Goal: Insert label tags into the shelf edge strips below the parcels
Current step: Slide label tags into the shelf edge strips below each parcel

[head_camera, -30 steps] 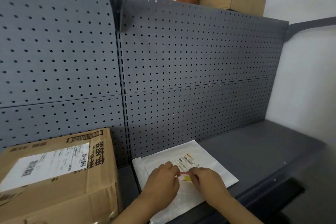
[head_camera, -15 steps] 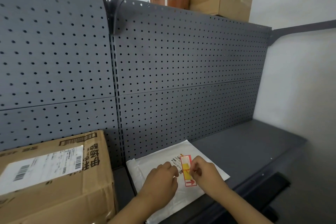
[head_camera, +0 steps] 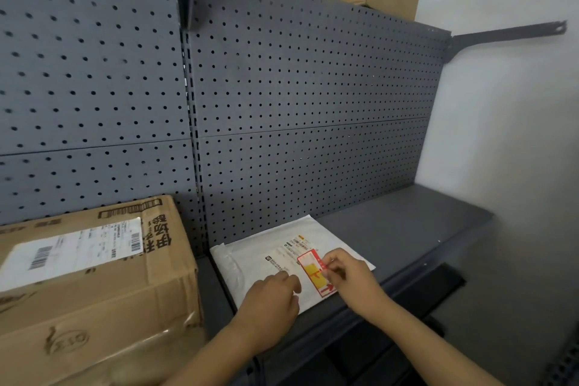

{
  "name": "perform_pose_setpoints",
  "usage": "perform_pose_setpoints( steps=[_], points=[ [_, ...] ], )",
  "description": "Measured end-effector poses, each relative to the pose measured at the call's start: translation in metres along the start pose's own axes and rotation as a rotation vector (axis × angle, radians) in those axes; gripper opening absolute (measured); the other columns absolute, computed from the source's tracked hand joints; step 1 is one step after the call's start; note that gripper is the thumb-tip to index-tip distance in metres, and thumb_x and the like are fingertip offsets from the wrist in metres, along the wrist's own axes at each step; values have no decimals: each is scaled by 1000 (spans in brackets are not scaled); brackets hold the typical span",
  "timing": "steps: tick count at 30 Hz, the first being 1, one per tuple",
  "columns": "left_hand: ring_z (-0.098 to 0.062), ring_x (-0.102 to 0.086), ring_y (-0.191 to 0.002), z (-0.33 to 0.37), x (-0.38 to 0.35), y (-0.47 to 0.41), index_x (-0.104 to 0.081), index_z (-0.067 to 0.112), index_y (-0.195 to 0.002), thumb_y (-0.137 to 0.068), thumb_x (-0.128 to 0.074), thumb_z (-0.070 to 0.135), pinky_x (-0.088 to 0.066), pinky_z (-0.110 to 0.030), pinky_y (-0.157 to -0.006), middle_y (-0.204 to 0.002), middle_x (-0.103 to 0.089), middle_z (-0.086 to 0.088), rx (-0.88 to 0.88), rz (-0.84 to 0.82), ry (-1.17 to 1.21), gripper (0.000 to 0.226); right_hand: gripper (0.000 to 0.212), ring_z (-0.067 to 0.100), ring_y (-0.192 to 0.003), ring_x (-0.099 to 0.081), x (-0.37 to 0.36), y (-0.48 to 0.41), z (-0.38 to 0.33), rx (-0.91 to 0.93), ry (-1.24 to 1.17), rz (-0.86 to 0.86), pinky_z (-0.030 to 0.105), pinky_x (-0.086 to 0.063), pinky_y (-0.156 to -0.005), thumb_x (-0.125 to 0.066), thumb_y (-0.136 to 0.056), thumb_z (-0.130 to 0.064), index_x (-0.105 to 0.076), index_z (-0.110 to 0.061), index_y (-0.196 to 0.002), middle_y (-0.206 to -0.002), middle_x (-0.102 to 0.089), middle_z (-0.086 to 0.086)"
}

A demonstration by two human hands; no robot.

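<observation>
Nearest us, our left hand [head_camera: 269,301] rests curled and holding nothing on the white padded mailer [head_camera: 250,260], while our right hand [head_camera: 351,279] pinches the red-and-yellow label tag [head_camera: 313,274] just above it; behind, the grey pegboard [head_camera: 307,103].

The right hand [head_camera: 351,280] pinches a red and yellow label tag [head_camera: 313,274] over the white parcel [head_camera: 250,260] on the grey shelf [head_camera: 407,229]; the left hand [head_camera: 269,301] rests on the parcel.

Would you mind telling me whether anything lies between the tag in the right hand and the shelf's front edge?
Nothing visible does. The right hand holds the tag over the white mailer, and the shelf edge just in front is bare.
</observation>
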State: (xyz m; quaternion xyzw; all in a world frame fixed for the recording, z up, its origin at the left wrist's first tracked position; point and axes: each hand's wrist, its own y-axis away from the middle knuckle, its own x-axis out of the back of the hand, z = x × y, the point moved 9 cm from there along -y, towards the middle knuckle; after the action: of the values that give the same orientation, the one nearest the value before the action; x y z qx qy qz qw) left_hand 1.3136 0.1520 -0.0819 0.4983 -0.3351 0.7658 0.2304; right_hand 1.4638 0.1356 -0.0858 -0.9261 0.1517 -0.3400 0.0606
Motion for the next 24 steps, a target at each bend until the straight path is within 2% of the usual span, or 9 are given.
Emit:
perform_pose_setpoints(
  steps=[2,6,13,18,22,24],
  points=[
    [-17,-53,-102,3,0,10,-53,22,-119,-96,-39,25,-43,-30,-88,-118,-57,1,20,2,-10,27,9,6,-86,-65,0,7,-1,22,19,-5,23,-56,-78,-60,-91,-14,-57,-22,-95,-93,-68,-3],
    [-18,-53,-103,13,5,26,-53,21,-118,-96,-38,24,-41,-30,-86,-117,-57,0,69,30,-62,27,10,2,-88,-61,2,21,-6,78,69,-15,9,-50,-70,-59,-91,-11,-59,-19,-96,-96,-64,-8],
    [-23,-55,-92,46,-9,58,-57,14,-102,-96,-36,21,-43,-35,-79,-105,-59,-6,171,42,-171,23,16,4,-85,-58,7,46,-4,140,56,-31,15,-49,-70,-63,-87,-7,-59,-23,-85,-94,-60,-6],
    [-27,-55,-99,54,-30,77,-60,14,-110,-91,-40,16,-45,-37,-83,-110,-59,-8,213,16,-142,28,16,9,-81,-60,-4,66,1,128,12,-94,16,-49,-69,-62,-86,-3,-61,-19,-84,-90,-64,-1],
    [-29,-51,-109,41,-47,84,-53,13,-125,-88,-42,15,-43,-39,-92,-122,-52,-9,258,-32,-173,39,11,11,-84,-61,-9,75,5,103,-48,-140,20,-51,-74,-60,-88,-4,-63,-15,-90,-92,-66,0],
    [-28,-47,-113,34,-52,84,-50,14,-128,-89,-42,15,-41,-38,-94,-125,-49,-7,272,-59,-190,40,11,10,-85,-61,-9,77,9,89,-49,-141,17,-50,-72,-59,-89,-5,-63,-15,-91,-93,-66,0]
  ],
)
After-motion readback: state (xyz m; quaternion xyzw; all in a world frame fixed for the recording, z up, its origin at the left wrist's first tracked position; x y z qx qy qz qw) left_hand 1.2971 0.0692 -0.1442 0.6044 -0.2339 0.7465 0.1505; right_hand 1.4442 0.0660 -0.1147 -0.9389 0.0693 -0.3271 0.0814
